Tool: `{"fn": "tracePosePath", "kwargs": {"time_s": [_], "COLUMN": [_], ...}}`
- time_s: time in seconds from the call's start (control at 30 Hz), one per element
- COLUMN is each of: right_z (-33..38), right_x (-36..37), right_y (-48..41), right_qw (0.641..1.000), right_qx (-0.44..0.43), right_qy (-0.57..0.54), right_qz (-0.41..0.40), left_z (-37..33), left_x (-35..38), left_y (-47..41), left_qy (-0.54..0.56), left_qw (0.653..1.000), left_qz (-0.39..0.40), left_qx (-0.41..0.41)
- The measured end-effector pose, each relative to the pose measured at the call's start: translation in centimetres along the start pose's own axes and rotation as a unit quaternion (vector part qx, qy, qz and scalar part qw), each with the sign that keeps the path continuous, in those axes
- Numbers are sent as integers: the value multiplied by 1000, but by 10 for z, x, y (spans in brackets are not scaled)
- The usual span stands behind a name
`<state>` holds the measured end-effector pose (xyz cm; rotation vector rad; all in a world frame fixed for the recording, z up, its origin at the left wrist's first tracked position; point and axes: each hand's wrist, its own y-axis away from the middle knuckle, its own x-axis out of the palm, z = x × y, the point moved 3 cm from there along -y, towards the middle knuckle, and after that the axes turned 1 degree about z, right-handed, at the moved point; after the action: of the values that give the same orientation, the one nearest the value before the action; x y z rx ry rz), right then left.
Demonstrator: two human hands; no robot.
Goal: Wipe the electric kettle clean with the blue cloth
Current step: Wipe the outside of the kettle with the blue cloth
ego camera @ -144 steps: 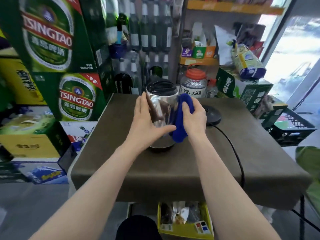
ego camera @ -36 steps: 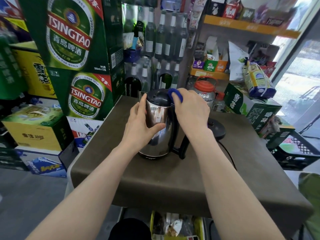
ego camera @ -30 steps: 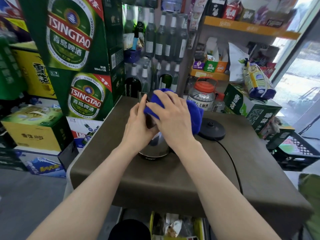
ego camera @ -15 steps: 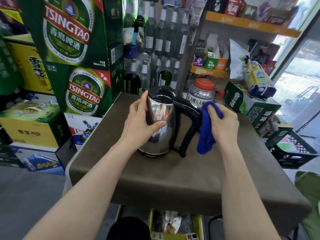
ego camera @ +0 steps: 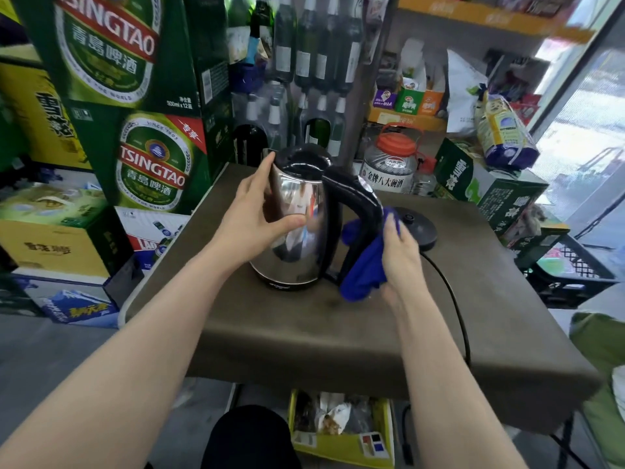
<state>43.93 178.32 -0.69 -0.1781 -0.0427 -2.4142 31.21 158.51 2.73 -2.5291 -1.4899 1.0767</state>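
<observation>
A shiny steel electric kettle [ego camera: 297,238] with a black lid and black handle stands upright on the brown table [ego camera: 338,333]. My left hand [ego camera: 257,214] wraps around its left side, thumb across the front. The blue cloth [ego camera: 363,265] is bunched in my right hand [ego camera: 399,252] and pressed around the lower part of the black handle. Part of the cloth shows through the handle's opening.
The kettle's black power base [ego camera: 417,226] sits to the right, its cord [ego camera: 453,299] running to the front edge. Green beer cartons [ego camera: 152,157] stack at left, bottles [ego camera: 314,62] and a red-capped jar [ego camera: 392,164] behind, a black crate [ego camera: 571,272] at right.
My right hand with the cloth went from the lid to the right of the handle, then slid down the handle to its lower part. My left hand stayed on the kettle body.
</observation>
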Motion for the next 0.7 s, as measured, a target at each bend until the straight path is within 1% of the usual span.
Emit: {"fn": "tracePosePath", "kwargs": {"time_s": [0.03, 0.07, 0.13, 0.2, 0.27, 0.3, 0.37, 0.4, 0.43, 0.47, 0.53, 0.6, 0.63, 0.7], "right_z": [20, 35, 46, 27, -4, -21, -48, -55, -55, -47, -21, 7, 17, 18], "right_x": [6, 13, 29, 36, 41, 43, 48, 49, 49, 48, 46, 49, 52, 62], "right_y": [3, 7, 27, 49, 72, 83, 97, 99, 100, 99, 94, 85, 79, 67], "right_qw": [999, 997, 991, 986, 990, 991, 983, 977, 971, 967, 959, 926, 905, 874], "right_qx": [-28, -60, -130, -164, -137, -113, -78, -75, -91, -127, -219, -329, -372, -417], "right_qy": [-36, -45, 6, 29, 24, 35, 103, 136, 164, 182, 175, 181, 200, 245], "right_qz": [7, 8, 12, 15, 30, 57, 130, 148, 148, 126, 43, -33, -47, -38], "left_z": [2, 6, 12, 18, 24, 25, 19, 12, 3, -8, -26, -38, -41, -40], "left_x": [-5, -10, -18, -23, -27, -29, -31, -32, -32, -33, -33, -31, -30, -30], "left_y": [-3, -5, -7, -2, 7, 12, 21, 24, 25, 25, 22, 19, 17, 15], "left_qy": [11, 26, 57, 65, 72, 79, 90, 95, 95, 89, 67, 42, 34, 34], "left_qw": [1000, 999, 996, 996, 997, 996, 996, 995, 995, 996, 997, 999, 999, 999], "left_qz": [20, 39, 67, 66, 36, 22, -2, -14, -26, -30, -12, 15, 20, 23], "left_qx": [11, 19, 16, 15, 23, 27, 29, 24, 11, -5, -18, -10, -9, -14]}}
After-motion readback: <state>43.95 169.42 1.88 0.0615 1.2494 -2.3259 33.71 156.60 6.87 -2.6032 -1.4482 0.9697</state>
